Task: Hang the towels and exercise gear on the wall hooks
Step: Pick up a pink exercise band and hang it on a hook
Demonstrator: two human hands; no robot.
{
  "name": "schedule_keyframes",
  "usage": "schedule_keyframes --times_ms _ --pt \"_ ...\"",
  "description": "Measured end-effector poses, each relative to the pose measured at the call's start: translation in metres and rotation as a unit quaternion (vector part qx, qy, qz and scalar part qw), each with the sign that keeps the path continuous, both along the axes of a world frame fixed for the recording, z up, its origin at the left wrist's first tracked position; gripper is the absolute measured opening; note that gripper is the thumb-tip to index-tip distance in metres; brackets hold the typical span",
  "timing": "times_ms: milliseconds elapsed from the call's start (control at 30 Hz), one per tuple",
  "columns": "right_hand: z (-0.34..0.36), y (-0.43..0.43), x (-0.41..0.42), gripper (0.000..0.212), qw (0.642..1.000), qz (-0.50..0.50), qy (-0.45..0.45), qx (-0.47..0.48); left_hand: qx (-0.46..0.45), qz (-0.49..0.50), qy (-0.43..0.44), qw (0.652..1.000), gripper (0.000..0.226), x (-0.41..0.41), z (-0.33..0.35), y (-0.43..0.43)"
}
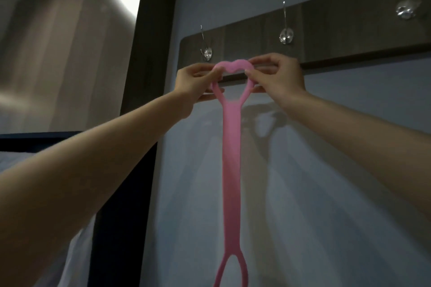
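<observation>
Pinching the top loop of the pink resistance band [233,158] from both sides, the left hand [193,84] and right hand [279,77] hold it stretched open just below the wooden hook rail [349,30]. The band hangs down along the wall. I judge the next move needs lifting the loop over the left hook [206,52] or the middle hook [286,36]

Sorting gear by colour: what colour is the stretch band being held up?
Pink all over, the stretch band, clear in the head view.
</observation>
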State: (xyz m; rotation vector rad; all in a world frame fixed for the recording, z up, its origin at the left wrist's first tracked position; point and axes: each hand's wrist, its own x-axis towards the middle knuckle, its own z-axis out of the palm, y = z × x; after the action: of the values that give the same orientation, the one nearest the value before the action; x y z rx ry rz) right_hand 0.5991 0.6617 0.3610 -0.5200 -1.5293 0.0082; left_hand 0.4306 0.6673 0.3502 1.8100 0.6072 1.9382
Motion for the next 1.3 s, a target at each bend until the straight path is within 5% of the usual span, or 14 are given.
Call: schedule_keyframes --times_ms 367,1300 --pt "0.074 0.055 -0.063 0.020 0.992 -0.020 0.072 0.103 0.066 -0.021 0.011 0.998 0.028 -0.058 0.078 0.049" --pt "0.155 0.094 -0.113 0.013 0.984 0.010 0.161 0.081 0.091 -0.100 -0.105 0.985 0.013 -0.074 0.160 0.128"
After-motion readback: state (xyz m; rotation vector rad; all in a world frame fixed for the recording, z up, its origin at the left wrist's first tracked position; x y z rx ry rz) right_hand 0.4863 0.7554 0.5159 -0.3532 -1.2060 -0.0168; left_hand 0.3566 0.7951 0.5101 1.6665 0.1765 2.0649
